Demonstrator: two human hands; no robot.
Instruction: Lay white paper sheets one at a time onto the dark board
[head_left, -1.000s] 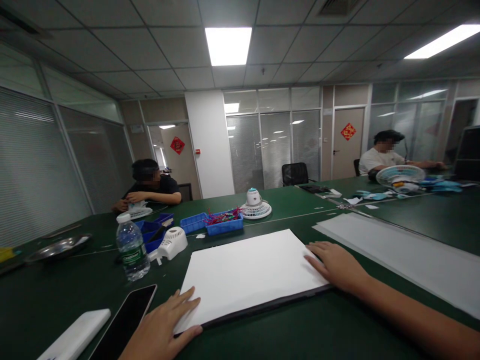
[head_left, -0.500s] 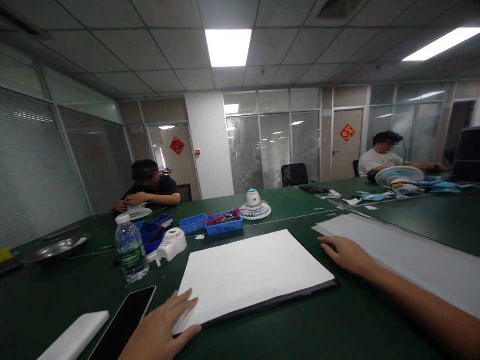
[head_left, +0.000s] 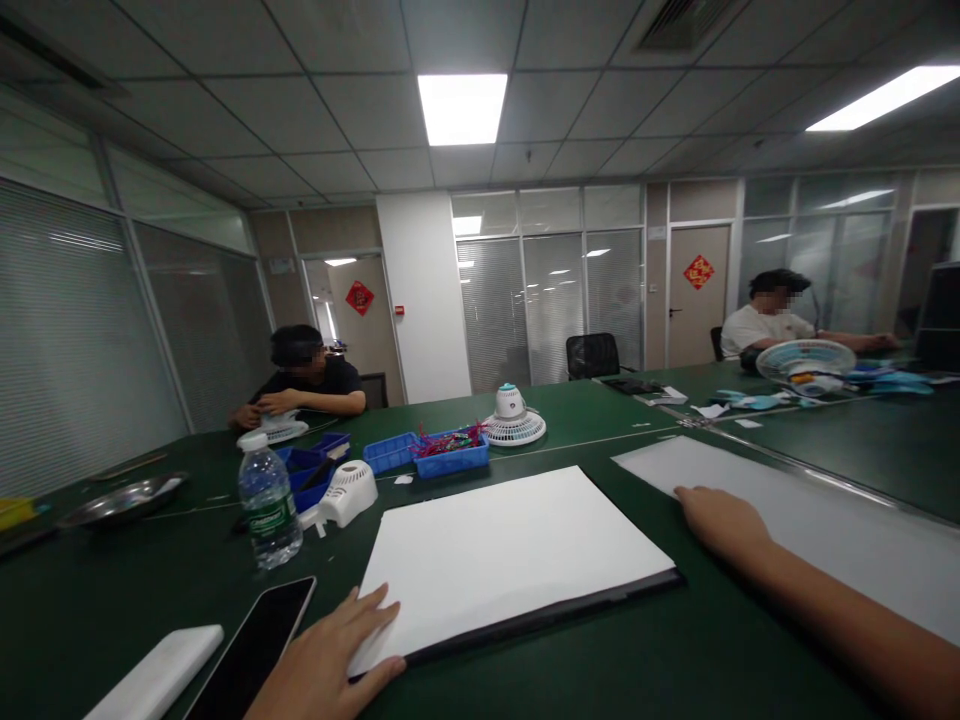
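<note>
My left hand (head_left: 334,650) lies with its fingers spread over the near left corner of a white paper (head_left: 517,560). That paper rests on a thin black board (head_left: 547,620), whose dark edge shows along the near side. To the right, my right hand (head_left: 724,525) has its fingers curled together at the left edge of a large white sheet (head_left: 810,530). Its fingertips are mostly hidden, but they appear to grip the sheet's edge. A black-screened phone (head_left: 255,650) and a white slab-shaped object (head_left: 157,675) lie left of my left hand.
A water bottle (head_left: 270,505), a white plastic housing (head_left: 351,493), blue trays (head_left: 450,458) with coloured wires and a fan part (head_left: 512,418) stand beyond the paper. A metal bowl (head_left: 124,500) is far left. Two people sit across the green table (head_left: 600,660).
My right hand has moved slightly right, onto the large sheet's edge, and its fingers have curled in. The sheet has shifted a little left. My left hand stays on the paper's corner.
</note>
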